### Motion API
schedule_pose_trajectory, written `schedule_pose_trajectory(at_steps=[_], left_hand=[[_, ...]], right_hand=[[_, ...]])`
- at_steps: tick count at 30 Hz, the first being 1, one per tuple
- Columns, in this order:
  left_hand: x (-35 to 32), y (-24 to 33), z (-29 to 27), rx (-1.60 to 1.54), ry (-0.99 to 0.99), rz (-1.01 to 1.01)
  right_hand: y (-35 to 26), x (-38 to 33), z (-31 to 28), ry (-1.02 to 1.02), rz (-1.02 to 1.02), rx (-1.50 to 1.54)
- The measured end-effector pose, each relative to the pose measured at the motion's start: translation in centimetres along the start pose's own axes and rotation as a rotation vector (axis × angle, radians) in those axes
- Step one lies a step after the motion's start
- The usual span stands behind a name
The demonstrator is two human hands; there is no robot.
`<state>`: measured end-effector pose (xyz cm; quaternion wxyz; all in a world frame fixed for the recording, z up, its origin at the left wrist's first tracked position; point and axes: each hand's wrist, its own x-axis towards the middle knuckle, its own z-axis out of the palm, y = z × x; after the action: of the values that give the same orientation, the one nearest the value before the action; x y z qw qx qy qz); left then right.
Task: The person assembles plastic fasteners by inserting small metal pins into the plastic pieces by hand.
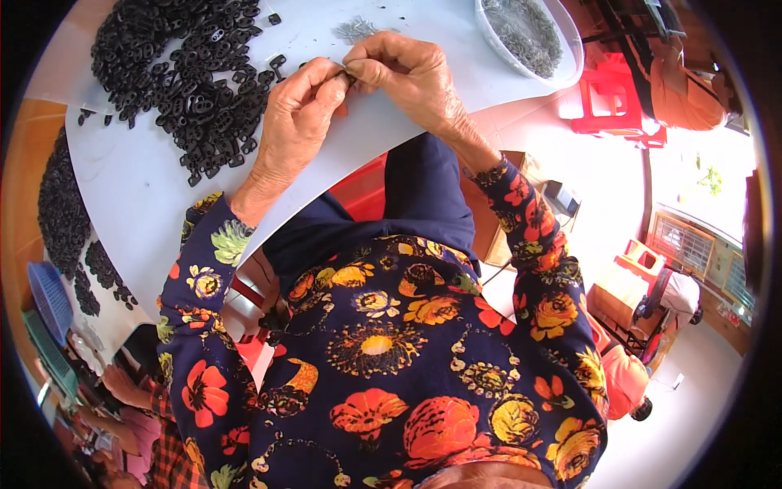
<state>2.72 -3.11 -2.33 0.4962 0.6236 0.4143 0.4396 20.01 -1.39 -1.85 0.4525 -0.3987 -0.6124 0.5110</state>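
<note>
My left hand (pixel 300 114) and my right hand (pixel 411 77) meet over the near part of a white table (pixel 130 196). Pinched between their fingertips is a small black plastic part (pixel 349 75), mostly covered by the fingers. To the left of my left hand spreads a large heap of similar black plastic parts (pixel 204 106), flat and with holes. Just beyond my fingers lies a small scatter of thin metal pins (pixel 355 30). Right of my right hand, a clear round tub (pixel 577 61) holds many more of these pins.
Another heap of black parts (pixel 63 204) covers a surface at the far left, near a blue basket (pixel 50 297) and a green basket (pixel 50 352). A co-worker's plaid sleeve (pixel 169 420) shows at lower left. Red stools (pixel 599 98) and other people are to the right.
</note>
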Motion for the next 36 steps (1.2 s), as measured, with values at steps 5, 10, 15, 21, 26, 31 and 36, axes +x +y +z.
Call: schedule_pose_trajectory(at_steps=[5, 10, 15, 21, 26, 31, 36], left_hand=[[0.0, -0.6, -0.4, -0.035, -0.019, 0.014], [-0.1, -0.3, -0.2, -0.072, -0.002, 0.054], [-0.2, -0.1, -0.4, -0.045, 0.01, 0.039], [-0.4, -0.3, -0.4, -0.095, 0.026, -0.024], [-0.8, 0.5, -0.2, -0.095, -0.017, -0.065], [-1.0, 0.1, -0.4, -0.109, -0.007, 0.002], [-0.7, -0.5, -0.3, -0.142, 0.009, -0.003]], right_hand=[[-0.4, 0.4, -0.2, -0.016, 0.031, -0.143], [-1.2, 0.1, 0.6, 0.042, 0.006, -0.329], [-0.8, 0.3, 0.7, 0.031, 0.043, -0.283], [-0.9, 0.4, 0.2, -0.028, 0.054, -0.04], [-1.1, 0.1, 0.4, -0.029, 0.103, -0.08], [-0.9, 0.2, 0.9, -0.034, 0.137, -0.077], [-1.6, 0.3, 0.5, -0.067, 0.057, 0.032]])
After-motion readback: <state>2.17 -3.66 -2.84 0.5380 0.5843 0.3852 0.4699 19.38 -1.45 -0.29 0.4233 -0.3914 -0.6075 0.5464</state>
